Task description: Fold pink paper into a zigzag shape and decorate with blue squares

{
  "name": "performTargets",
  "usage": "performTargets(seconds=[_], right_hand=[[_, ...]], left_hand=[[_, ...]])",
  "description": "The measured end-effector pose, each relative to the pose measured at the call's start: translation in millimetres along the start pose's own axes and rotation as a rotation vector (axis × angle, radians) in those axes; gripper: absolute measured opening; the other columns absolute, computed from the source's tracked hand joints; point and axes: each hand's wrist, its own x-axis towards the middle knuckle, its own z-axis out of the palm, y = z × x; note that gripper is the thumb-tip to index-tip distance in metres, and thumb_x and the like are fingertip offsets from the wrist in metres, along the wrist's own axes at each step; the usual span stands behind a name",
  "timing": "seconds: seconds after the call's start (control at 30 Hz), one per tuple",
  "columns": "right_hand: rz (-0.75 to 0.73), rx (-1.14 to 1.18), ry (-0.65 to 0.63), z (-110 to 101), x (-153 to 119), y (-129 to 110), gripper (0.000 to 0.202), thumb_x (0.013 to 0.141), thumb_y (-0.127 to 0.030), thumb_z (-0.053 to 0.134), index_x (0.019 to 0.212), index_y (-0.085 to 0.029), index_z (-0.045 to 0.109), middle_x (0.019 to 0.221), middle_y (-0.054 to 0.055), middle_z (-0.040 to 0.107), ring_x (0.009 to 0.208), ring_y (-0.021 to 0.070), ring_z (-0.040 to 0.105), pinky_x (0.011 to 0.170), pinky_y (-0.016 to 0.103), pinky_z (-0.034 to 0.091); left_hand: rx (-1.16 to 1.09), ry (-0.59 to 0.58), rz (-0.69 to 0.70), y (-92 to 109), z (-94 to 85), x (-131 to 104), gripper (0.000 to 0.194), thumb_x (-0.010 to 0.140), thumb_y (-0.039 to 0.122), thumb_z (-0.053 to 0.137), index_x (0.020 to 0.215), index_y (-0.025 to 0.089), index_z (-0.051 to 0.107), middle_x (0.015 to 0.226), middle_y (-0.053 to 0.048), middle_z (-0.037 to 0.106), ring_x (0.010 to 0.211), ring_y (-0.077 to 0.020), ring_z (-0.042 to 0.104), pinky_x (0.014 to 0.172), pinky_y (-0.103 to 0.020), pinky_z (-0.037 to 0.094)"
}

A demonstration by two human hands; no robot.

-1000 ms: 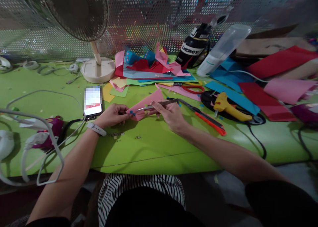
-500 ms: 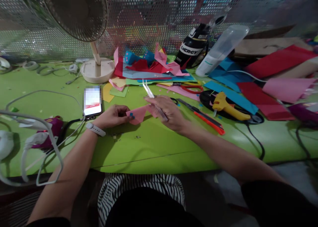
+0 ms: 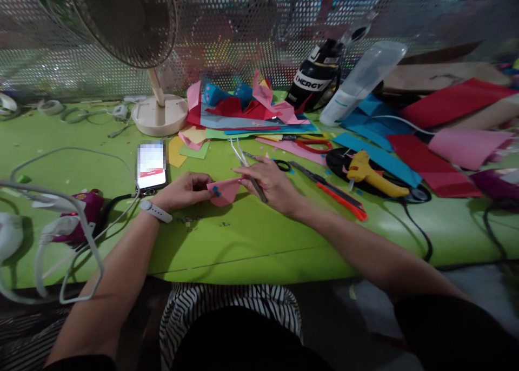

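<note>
My left hand [image 3: 188,191] pinches the left end of a small pink paper piece [image 3: 227,192], which has small blue bits on it near my fingertips. Metal tweezers [image 3: 255,187] lie in my right hand [image 3: 273,186], their two tips pointing up and away over the green table. The fingertips of that hand are at the right edge of the pink paper. Small scraps [image 3: 188,220] are scattered on the table just below my left hand.
A phone [image 3: 151,165] and a fan [image 3: 159,114] stand left of centre. Coloured papers [image 3: 243,122] are piled at the back beside a black bottle [image 3: 314,76]. Rightward are scissors [image 3: 314,145], a cutter [image 3: 340,200] and a yellow glue gun [image 3: 375,176]. White cables [image 3: 85,225] loop at left.
My right hand has shifted slightly, and the tweezers' tips are a little lower and more to the left. Less of the pink paper's right part shows. My left hand has hardly moved.
</note>
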Motion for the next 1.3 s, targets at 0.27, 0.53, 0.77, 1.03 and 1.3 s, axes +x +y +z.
performTargets(seconds=[0.27, 0.53, 0.77, 1.03, 1.3], right_hand=[[0.087, 0.089, 0.060, -2.7, -0.7, -9.1, 0.026, 0.094, -0.033, 0.055, 0.118, -0.031, 0.065, 0.087, 0.002, 0.072, 0.080, 0.0206, 0.064, 0.087, 0.046, 0.047], [0.123, 0.125, 0.041, -5.3, -1.7, -14.3, 0.026, 0.094, -0.032, 0.056, 0.117, -0.028, 0.066, 0.092, 0.004, 0.073, 0.084, 0.0211, 0.065, 0.085, 0.044, 0.047], [0.174, 0.163, 0.035, -7.6, -2.5, -15.7, 0.023, 0.093, -0.031, 0.058, 0.112, -0.031, 0.069, 0.097, 0.004, 0.073, 0.089, 0.0225, 0.065, 0.085, 0.046, 0.049], [0.325, 0.393, 0.201, -11.3, -1.5, -10.6, 0.026, 0.088, -0.032, 0.063, 0.113, -0.027, 0.069, 0.098, 0.003, 0.071, 0.075, 0.0157, 0.064, 0.069, 0.034, 0.055], [0.335, 0.441, 0.186, -9.1, -0.1, -12.5, 0.025, 0.088, -0.034, 0.063, 0.111, -0.026, 0.070, 0.099, 0.004, 0.071, 0.076, 0.0154, 0.065, 0.070, 0.033, 0.055]], left_hand=[[-0.007, 0.000, 0.001, -1.1, -0.5, 0.4, 0.027, 0.081, 0.040, 0.065, 0.081, 0.014, 0.062, 0.063, 0.001, 0.054, 0.054, -0.0086, 0.045, 0.048, -0.020, 0.031], [-0.035, 0.004, -0.007, -3.3, 0.7, 0.7, 0.028, 0.081, 0.040, 0.066, 0.078, 0.013, 0.062, 0.063, 0.000, 0.055, 0.054, -0.0081, 0.045, 0.048, -0.020, 0.030], [-0.061, -0.010, -0.002, -2.3, 0.6, -0.3, 0.029, 0.082, 0.041, 0.066, 0.089, 0.013, 0.063, 0.069, -0.001, 0.060, 0.056, -0.0089, 0.050, 0.049, -0.020, 0.034], [-0.189, 0.383, 0.059, 3.2, 5.7, 1.4, 0.055, 0.080, 0.040, 0.072, 0.123, 0.017, 0.046, 0.078, -0.001, 0.067, 0.070, -0.0133, 0.062, 0.063, -0.024, 0.045], [-0.554, 0.379, 0.026, 6.2, 25.4, 8.7, 0.087, 0.070, 0.020, 0.081, 0.142, 0.018, 0.034, 0.080, 0.002, 0.068, 0.079, -0.0127, 0.066, 0.081, -0.030, 0.051]])
